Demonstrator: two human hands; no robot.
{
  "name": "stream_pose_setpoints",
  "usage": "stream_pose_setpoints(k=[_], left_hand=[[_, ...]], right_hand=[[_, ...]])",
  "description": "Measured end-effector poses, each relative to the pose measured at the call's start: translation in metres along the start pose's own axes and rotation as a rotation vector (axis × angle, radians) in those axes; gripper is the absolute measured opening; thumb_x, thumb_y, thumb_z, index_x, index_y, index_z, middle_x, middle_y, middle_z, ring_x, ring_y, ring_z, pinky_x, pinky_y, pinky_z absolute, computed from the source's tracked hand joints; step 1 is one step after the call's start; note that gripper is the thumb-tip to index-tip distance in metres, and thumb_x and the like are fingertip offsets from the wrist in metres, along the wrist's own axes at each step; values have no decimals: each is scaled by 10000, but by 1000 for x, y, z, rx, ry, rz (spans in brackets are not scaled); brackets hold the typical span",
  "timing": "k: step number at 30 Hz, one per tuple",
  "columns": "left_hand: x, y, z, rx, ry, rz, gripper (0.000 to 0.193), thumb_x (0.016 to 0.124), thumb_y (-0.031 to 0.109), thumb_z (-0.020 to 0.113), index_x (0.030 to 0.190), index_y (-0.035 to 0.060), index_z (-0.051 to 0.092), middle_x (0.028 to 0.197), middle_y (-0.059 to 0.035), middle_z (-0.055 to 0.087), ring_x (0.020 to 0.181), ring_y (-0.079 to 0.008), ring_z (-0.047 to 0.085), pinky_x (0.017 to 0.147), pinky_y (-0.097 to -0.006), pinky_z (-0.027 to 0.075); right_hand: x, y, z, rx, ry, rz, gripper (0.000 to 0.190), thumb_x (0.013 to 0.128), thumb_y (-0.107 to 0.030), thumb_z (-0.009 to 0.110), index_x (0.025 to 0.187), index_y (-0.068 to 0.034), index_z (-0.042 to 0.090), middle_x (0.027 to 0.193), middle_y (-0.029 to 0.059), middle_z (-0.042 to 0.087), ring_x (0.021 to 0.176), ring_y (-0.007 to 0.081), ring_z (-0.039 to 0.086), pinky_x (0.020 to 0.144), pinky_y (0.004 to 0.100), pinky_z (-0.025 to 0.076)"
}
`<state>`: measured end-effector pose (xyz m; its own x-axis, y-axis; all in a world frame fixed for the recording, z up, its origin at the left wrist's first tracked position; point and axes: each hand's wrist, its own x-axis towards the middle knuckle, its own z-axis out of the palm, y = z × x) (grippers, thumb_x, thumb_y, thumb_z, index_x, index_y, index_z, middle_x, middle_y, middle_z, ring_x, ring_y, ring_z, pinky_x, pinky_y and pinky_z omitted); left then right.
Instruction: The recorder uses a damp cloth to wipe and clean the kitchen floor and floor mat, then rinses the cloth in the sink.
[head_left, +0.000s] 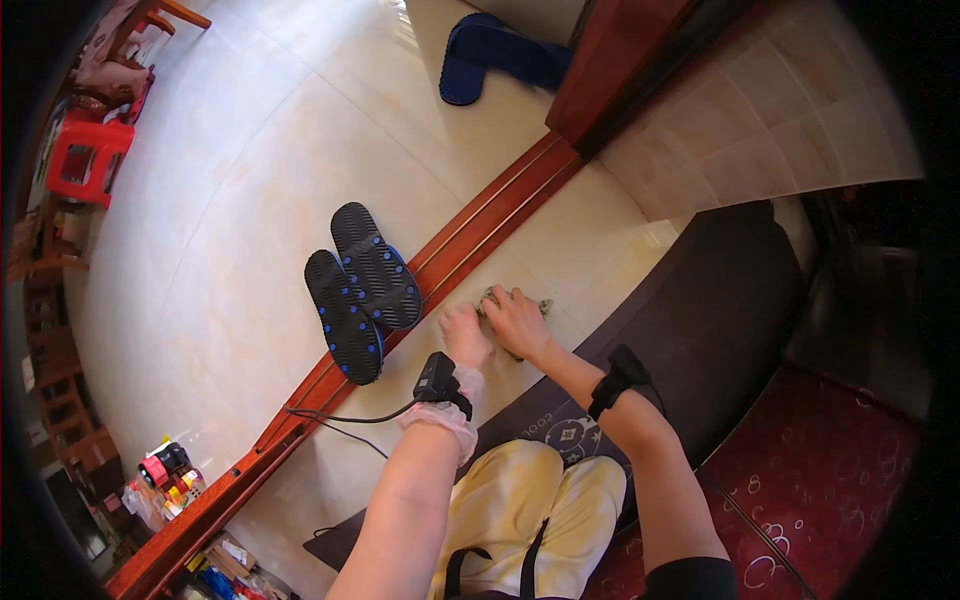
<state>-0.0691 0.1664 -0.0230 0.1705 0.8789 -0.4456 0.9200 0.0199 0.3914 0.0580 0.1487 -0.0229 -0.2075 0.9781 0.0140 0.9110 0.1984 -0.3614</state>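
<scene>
A small, crumpled green-patterned cloth (546, 307) lies on the pale tiled floor, mostly covered by my hands. My right hand (517, 322) bends over it, fingers curled down on it; bits of the cloth show past both sides of the hand. Close beside it, my left hand (463, 335) has its fingers curled in against the cloth's near-left edge. Its fingertips are hidden, so whether it grips the cloth is unclear. Left of my hands, a pair of black slippers (379, 281) with blue studs lies soles up, partly over a red-brown door sill (495, 217).
I kneel on a dark grey mat (675, 322) with printed writing. A thin black cable (352, 418) runs from my left wrist device. Beyond the sill are a red plastic stool (90, 154) and a dark blue object (465, 64). Mixed packages (169, 480) stand at lower left.
</scene>
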Motion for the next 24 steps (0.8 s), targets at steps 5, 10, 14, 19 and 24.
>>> stream_pose_setpoints(k=[5,10,14,19,24], left_hand=[[-1,-4,-2,1,-55,-35,577,510,17,804,1014,13,524,1127,-242,469,1070,-437,474,881,-471,464],[-1,-5,0,43,-7,-36,595,491,10,814,1013,8,528,1108,-242,482,1055,-430,489,888,-466,463],[3,16,5,11,-38,16,524,524,-10,767,992,1,530,1070,-239,495,1017,-429,501,859,-460,468],[-1,-6,0,38,9,-2,515,527,-8,764,986,1,530,1072,-240,495,1022,-432,499,863,-456,467],[-1,8,-4,25,-23,-1,502,536,-1,766,980,0,531,1074,-246,496,1024,-438,499,874,-468,460]], right_hand=[[-7,26,-34,742,26,482,362,671,-91,705,1024,-79,624,905,88,603,764,192,617,641,317,514],[-54,79,-74,1362,217,962,306,710,-62,707,1007,-51,632,865,19,601,709,102,586,628,268,487],[-88,137,-39,630,429,862,341,715,-108,699,1043,-39,636,912,107,643,825,251,635,781,346,497],[-46,70,-35,587,446,1115,351,700,-166,697,1028,-48,654,1007,151,623,967,319,610,873,385,470],[-21,27,-17,422,371,897,328,696,-178,694,999,-59,661,985,141,591,935,350,604,790,433,488]])
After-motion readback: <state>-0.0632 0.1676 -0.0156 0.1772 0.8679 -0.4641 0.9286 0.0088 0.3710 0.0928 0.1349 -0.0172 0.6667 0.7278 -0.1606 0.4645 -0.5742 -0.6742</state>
